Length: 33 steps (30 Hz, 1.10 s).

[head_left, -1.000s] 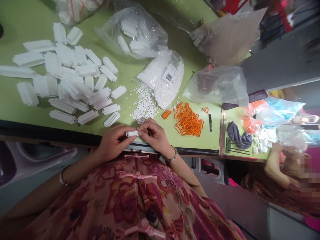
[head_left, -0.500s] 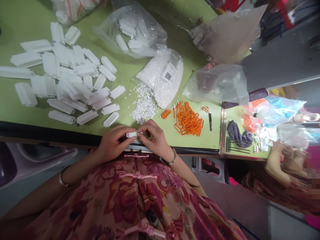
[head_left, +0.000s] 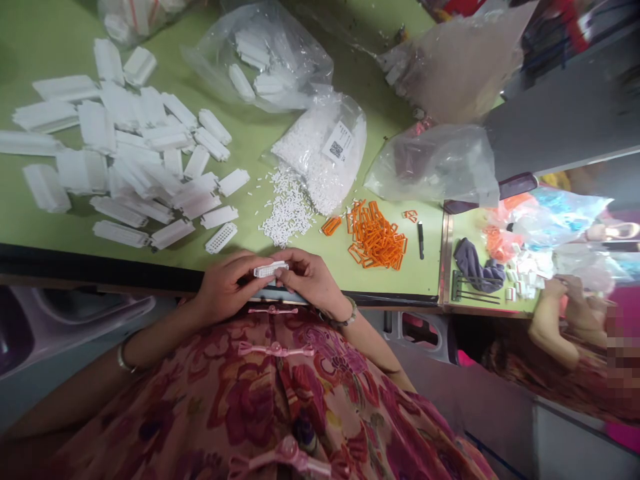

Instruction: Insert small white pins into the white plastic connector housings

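Note:
Just over the table's near edge, my left hand pinches one end of a white plastic connector housing that has rows of small holes. At its other end my right hand grips it too, thumb on the holed face and fingers behind. Right past my hands lies a heap of tiny white plugs. A second holed connector housing rests on the table to the left. Beyond the right hand is a pile of orange plastic frames.
Many white housings are heaped at the left. Behind the plugs lies a labelled clear bag, with another bag of housings farther back. A black pen-like tool lies to the right. A co-worker's arms are at the far right.
My right hand has shifted from pinching beside the housing's end to holding that end, with more of the housing's holed face showing. The left hand keeps its hold.

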Available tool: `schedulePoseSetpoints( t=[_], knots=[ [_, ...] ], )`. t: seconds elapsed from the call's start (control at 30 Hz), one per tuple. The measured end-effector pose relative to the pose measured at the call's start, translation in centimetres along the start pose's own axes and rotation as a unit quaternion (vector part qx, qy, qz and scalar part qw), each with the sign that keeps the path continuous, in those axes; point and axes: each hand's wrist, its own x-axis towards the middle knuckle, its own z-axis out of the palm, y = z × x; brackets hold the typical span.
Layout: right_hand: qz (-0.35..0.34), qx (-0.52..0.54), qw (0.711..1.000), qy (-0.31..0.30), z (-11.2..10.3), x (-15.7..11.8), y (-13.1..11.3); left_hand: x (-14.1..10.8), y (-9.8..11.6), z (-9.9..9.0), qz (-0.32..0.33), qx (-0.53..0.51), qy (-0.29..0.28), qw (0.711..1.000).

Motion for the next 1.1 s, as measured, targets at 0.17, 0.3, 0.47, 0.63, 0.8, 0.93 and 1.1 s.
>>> schedulePoseSetpoints(
  t=[0.17, 0.3, 0.47, 0.63, 0.8, 0.93, 1.1],
  knots=[
    [0.04, 0.129, 0.991, 0.007, 0.9, 0.2, 1.0, -0.2, -0.2, 0.1, 0.035, 0.008, -0.014, 0.999],
    [0.031, 0.075, 0.996, -0.019, -0.3, -0.1, 0.6, -0.2, 0.0, 0.0, 0.045, -0.007, -0.005, 0.999],
    [-0.114, -0.258, 0.943, 0.175, -3.6, 0.3, -0.4, 0.0, 0.4, 0.0, -0.048, -0.083, 0.051, 0.994],
    [-0.127, -0.473, 0.855, 0.169, -3.3, 2.2, -0.6, 0.2, 0.4, 0.1, -0.072, -0.116, 0.05, 0.989],
    [-0.058, -0.535, 0.828, 0.156, -2.8, 3.2, -1.5, 0.4, 0.8, -0.2, -0.069, -0.114, 0.046, 0.99],
    [-0.084, -0.4, 0.9, 0.148, -3.5, 2.4, -1.8, 0.6, 0.9, -0.3, -0.056, -0.107, 0.045, 0.992],
    [-0.171, -0.169, 0.969, 0.053, -2.4, 1.1, -1.7, 0.5, 0.8, -0.1, -0.051, -0.098, 0.045, 0.993]
  ],
)
